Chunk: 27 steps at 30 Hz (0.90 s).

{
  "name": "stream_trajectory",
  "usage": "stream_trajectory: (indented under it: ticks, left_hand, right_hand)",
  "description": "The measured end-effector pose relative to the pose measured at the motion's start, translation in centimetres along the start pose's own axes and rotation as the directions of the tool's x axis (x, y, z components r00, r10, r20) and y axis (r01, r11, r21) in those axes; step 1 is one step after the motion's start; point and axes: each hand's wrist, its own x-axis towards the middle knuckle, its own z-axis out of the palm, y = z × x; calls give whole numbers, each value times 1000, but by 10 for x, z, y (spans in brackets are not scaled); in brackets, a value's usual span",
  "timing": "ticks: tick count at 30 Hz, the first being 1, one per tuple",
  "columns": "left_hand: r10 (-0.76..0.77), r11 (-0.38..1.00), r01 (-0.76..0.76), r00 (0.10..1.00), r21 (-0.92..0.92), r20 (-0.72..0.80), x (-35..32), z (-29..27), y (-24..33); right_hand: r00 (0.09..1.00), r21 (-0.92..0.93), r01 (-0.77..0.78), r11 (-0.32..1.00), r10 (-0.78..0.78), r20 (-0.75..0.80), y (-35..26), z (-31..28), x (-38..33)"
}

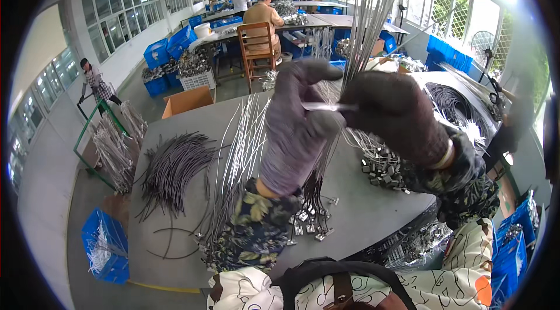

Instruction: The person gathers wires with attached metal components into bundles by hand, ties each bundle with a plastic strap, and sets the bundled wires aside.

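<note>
My left hand (pixel 303 126), in a grey glove, is raised above the grey table (pixel 356 208), its fingers curled in a pinch at one end of a thin silvery wire (pixel 322 107). The wire spans the small gap to my right hand (pixel 394 117), which wears a darker glove and is closed at the other end. Motion blurs both hands. A tall bundle of thin metal cables (pixel 373 12) rises beside my right fingers; whether that hand grips it too, I cannot tell. Below the left wrist, dark-sleeved cables end in small metal fittings (pixel 309 221).
Black cable lengths (pixel 178 170) and silvery cables (pixel 242 140) lie left on the table. Metal blocks (pixel 382 170) cluster at right. Around stand a cardboard box (pixel 188 101), a blue bin (pixel 105 246) and a green-framed cart (pixel 93 164). One person (pixel 263 18) sits ahead; another (pixel 96 85) stands far left.
</note>
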Motion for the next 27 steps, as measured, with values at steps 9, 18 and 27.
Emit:
stream_trajectory:
  ticks: [9, 18, 27]
  left_hand:
    - [-28, 964, -11, 989, 267, 143, -20, -1, -8]
    - [-227, 902, 237, 971, -360, 70, -14, 2, -21]
    - [108, 762, -190, 980, 618, 169, 12, -51, -11]
  right_hand:
    - [989, 236, -126, 963, 141, -47, 2, -6, 15]
    - [834, -526, 402, 750, -537, -128, 1, 6, 14]
    - [937, -744, 286, 604, -339, 86, 3, -10, -8]
